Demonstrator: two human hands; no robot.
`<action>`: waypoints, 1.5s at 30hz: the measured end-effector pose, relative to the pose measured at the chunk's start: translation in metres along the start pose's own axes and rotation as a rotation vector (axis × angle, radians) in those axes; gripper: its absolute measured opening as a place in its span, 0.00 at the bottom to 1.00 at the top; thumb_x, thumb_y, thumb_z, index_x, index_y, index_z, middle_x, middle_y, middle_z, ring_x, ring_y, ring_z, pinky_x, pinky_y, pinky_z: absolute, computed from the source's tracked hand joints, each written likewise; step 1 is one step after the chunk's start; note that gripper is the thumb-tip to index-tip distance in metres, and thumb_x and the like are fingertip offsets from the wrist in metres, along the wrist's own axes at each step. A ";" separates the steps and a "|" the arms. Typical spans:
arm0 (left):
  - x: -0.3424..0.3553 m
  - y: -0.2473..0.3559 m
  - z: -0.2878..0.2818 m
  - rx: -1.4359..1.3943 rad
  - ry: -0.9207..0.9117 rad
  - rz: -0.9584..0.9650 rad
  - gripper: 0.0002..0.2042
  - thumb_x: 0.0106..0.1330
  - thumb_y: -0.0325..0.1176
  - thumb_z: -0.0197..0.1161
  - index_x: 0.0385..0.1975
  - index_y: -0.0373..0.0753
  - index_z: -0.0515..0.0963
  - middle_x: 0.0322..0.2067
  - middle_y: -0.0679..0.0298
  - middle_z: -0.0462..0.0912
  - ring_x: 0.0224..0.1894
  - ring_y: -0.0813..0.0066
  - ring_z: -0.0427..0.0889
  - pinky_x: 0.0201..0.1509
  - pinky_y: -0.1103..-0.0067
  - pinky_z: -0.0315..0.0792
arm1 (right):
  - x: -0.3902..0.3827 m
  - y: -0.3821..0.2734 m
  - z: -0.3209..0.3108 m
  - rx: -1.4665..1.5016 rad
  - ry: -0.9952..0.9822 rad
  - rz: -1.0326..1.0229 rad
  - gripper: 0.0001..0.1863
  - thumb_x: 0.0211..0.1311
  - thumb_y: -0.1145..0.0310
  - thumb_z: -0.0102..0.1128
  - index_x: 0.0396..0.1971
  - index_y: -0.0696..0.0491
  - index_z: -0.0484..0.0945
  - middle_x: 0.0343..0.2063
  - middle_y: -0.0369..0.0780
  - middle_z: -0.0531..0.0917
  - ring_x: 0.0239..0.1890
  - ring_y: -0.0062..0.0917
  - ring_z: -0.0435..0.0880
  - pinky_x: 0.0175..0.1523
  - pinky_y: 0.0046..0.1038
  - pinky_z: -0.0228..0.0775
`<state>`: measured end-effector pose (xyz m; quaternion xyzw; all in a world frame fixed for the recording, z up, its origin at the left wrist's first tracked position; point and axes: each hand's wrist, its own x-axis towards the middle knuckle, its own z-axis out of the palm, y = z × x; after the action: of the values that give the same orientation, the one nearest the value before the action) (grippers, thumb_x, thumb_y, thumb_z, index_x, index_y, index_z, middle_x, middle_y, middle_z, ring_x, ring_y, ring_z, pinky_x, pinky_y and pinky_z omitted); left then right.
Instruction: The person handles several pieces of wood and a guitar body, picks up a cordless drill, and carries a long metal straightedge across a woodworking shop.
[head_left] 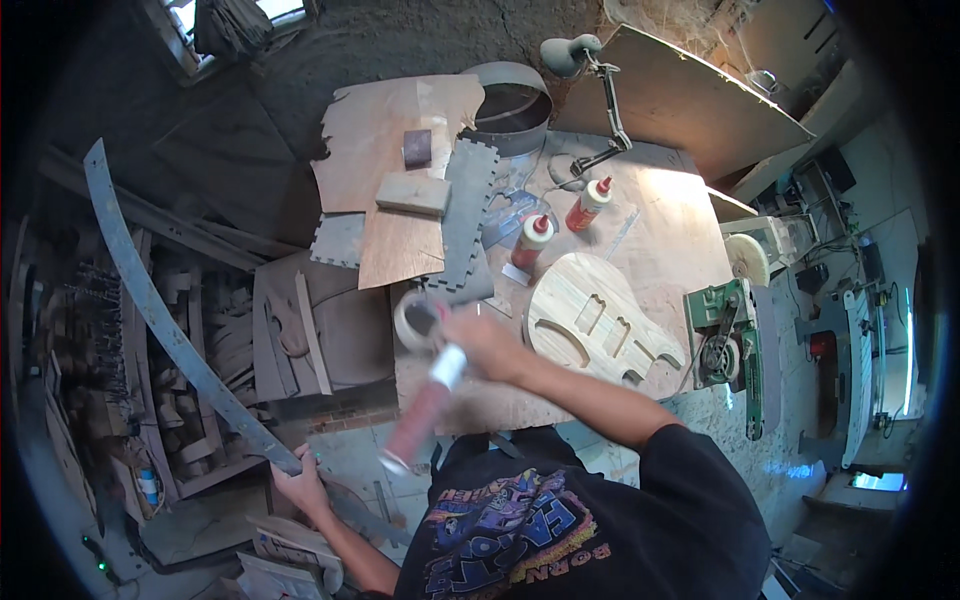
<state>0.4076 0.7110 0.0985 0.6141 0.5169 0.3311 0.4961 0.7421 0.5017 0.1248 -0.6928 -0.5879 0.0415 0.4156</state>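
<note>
My left hand is closed round a long grey metal straightedge, which reaches up and away to the far left and looks bowed. My right hand grips a glue bottle near its top, over the table's front edge. That bottle is tilted, its base pointing down and to the left, and is smeared by motion. Just beside the right fingers is a roll of masking tape. A pale wooden guitar body with routed cavities lies on the table to the right of that hand.
Two glue bottles with red caps stand on the worktable. A sanding block rests on thin plywood over grey foam mats. Further items are a desk lamp, a green sander and wood offcuts.
</note>
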 end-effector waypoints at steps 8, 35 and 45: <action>0.000 0.018 0.014 -0.051 -0.061 0.070 0.17 0.54 0.20 0.61 0.45 0.31 0.70 0.32 0.60 0.82 0.24 0.79 0.77 0.24 0.84 0.69 | 0.146 0.101 -0.040 -0.405 0.276 0.139 0.05 0.49 0.74 0.56 0.28 0.53 0.73 0.28 0.44 0.78 0.35 0.43 0.79 0.36 0.42 0.71; -0.107 0.033 0.189 -0.135 -1.334 0.018 0.21 0.67 0.52 0.57 0.37 0.38 0.62 0.14 0.61 0.68 0.12 0.67 0.72 0.15 0.73 0.72 | -0.402 -0.115 -0.032 -0.050 0.923 1.398 0.21 0.58 0.51 0.65 0.31 0.55 0.74 0.22 0.42 0.78 0.25 0.30 0.79 0.33 0.34 0.69; -0.439 0.087 0.278 0.249 -1.810 0.103 0.12 0.73 0.40 0.51 0.34 0.37 0.65 0.15 0.63 0.70 0.12 0.73 0.71 0.16 0.78 0.70 | -0.627 -0.235 -0.021 0.213 1.642 1.569 0.23 0.65 0.48 0.55 0.38 0.56 0.74 0.16 0.37 0.76 0.19 0.20 0.76 0.26 0.28 0.67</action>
<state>0.5813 0.2167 0.1476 0.7106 -0.0653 -0.3131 0.6267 0.3789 -0.0510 0.0150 -0.6483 0.4633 -0.1260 0.5909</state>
